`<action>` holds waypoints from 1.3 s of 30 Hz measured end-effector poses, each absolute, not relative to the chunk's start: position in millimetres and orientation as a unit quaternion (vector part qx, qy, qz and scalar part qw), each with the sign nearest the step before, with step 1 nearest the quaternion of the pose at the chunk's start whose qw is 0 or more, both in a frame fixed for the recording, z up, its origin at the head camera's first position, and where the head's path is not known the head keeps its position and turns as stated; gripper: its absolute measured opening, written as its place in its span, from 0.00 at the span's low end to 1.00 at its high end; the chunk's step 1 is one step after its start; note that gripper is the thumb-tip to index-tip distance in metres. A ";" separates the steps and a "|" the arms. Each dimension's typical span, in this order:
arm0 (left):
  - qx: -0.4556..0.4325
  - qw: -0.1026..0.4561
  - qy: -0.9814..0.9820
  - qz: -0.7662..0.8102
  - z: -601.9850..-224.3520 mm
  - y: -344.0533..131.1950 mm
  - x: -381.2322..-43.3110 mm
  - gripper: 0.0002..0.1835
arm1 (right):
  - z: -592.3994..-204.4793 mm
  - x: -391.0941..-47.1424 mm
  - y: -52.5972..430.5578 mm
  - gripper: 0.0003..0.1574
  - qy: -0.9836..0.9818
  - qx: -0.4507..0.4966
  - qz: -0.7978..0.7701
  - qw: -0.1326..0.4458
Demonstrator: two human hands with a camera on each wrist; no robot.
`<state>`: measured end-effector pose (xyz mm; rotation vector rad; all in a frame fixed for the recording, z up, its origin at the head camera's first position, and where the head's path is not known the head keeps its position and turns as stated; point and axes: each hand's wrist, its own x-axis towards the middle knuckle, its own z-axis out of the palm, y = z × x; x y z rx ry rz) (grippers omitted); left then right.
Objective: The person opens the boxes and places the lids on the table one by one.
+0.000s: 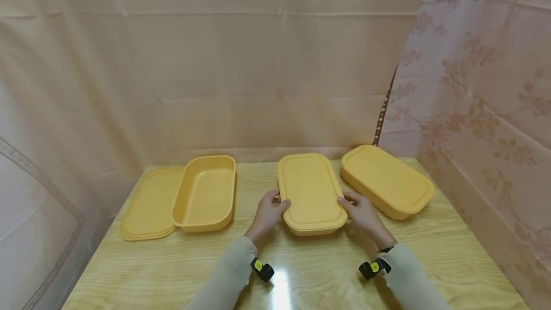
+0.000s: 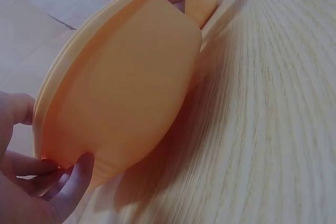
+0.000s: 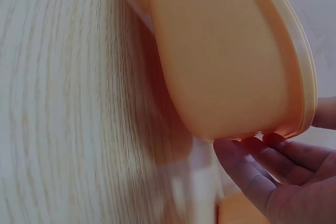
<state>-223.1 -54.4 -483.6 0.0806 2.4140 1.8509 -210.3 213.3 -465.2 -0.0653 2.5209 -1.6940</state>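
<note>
Both hands hold a yellow lidded food container (image 1: 312, 185) at the middle of the table. My left hand (image 1: 268, 214) grips its left side, thumb on the lid's edge and fingers below the rim. On the opposite side, my right hand (image 1: 365, 215) grips it the same way. The lid sits on the container all round the visible rim. In the left wrist view, the container's wall (image 2: 121, 87) stands over a shadow, and its base seems tilted or slightly raised. The right wrist view shows fingertips (image 3: 228, 153) against the container's side.
A second lidded yellow container (image 1: 387, 181) stands at an angle to the right, close to my right hand. On the left, an open yellow container (image 1: 204, 195) partly overlaps a loose yellow lid (image 1: 150, 204) on the wooden table (image 1: 181, 276). Curtains (image 1: 258, 71) hang behind.
</note>
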 end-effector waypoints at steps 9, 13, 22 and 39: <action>0.029 0.056 0.797 0.601 -482.1 -46.5 -227.5 0.28 | -467.7 -212.4 217.0 0.29 0.818 -0.009 -0.572 0.054; 0.030 0.054 0.798 0.600 -483.2 -42.5 -230.3 0.28 | -472.1 -213.5 219.6 0.28 0.814 0.007 -0.579 0.051; 0.033 0.066 0.804 0.590 -484.0 -35.5 -233.7 0.27 | -475.2 -214.6 227.5 0.31 0.821 0.029 -0.568 0.051; 0.030 0.062 0.811 0.581 -488.2 -29.6 -236.0 0.26 | -483.4 -213.9 234.5 0.33 0.828 0.028 -0.557 0.051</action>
